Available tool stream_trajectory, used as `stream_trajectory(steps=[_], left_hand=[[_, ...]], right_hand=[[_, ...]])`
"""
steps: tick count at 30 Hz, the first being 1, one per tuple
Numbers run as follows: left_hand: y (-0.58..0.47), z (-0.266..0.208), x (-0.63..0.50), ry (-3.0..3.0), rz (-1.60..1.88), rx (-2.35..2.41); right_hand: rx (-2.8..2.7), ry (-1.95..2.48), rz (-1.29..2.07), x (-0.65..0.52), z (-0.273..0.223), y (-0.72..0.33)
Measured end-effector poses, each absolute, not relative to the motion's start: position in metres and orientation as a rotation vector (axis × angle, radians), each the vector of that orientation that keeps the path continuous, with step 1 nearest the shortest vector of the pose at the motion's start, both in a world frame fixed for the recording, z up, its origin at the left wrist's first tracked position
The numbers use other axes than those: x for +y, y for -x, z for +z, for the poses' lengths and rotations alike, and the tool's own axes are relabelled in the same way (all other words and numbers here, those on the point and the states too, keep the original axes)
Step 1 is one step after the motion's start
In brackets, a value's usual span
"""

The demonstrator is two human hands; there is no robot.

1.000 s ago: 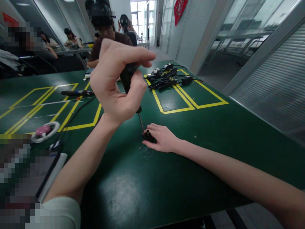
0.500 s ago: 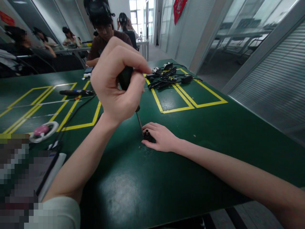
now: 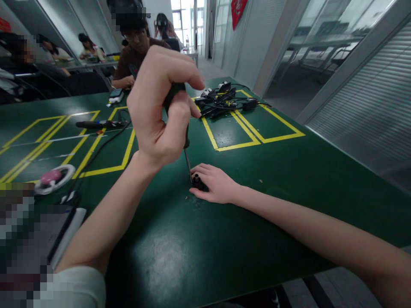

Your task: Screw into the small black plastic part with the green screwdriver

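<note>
My left hand (image 3: 163,107) is raised over the table, fingers wrapped round the dark handle of a screwdriver (image 3: 188,160). Its thin metal shaft points down, with the tip at a small black part (image 3: 197,183) on the green table (image 3: 167,239). My right hand (image 3: 215,184) rests on the tabletop, thumb and fingers closed round that black part from the right. A short round post sticks up from the part; the rest is partly hidden by my fingers. A tiny bit, perhaps a screw (image 3: 186,198), lies just in front of it.
A tangle of black cables (image 3: 224,102) lies at the back among yellow tape outlines. On the left are a dark pen-like tool (image 3: 99,124) with a cord and a white ring with a pink piece (image 3: 51,176). Another person (image 3: 138,55) sits across the table.
My left hand has turned a little round the screwdriver handle, its fingers shifting. My right hand and the black part keep their place; the view has shifted slightly.
</note>
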State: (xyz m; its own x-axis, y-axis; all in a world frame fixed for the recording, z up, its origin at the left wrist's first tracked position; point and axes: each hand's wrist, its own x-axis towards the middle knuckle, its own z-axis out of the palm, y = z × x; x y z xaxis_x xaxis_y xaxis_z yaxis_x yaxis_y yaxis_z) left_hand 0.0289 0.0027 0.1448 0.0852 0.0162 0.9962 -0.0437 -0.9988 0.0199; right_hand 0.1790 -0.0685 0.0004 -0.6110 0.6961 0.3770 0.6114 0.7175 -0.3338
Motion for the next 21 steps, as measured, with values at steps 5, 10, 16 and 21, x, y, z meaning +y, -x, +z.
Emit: stream_trajectory(steps=[5, 10, 16, 21], left_hand=[[-0.021, 0.151, 0.002, -2.609, 2.142, -0.019], [-0.02, 0.152, -0.004, -2.577, 2.11, -0.021], [-0.017, 0.151, 0.002, -2.406, 2.123, 0.007], [-0.015, 0.156, 0.013, -2.588, 2.155, -0.106]], right_hand=[[-2.437, 1.009, 0.238, -0.068, -0.001, -0.179], [-2.426, 0.998, 0.253, -0.068, -0.001, -0.18], [-2.438, 0.992, 0.252, -0.068, 0.001, -0.18], [-2.438, 1.011, 0.239, -0.069, 0.001, -0.18]])
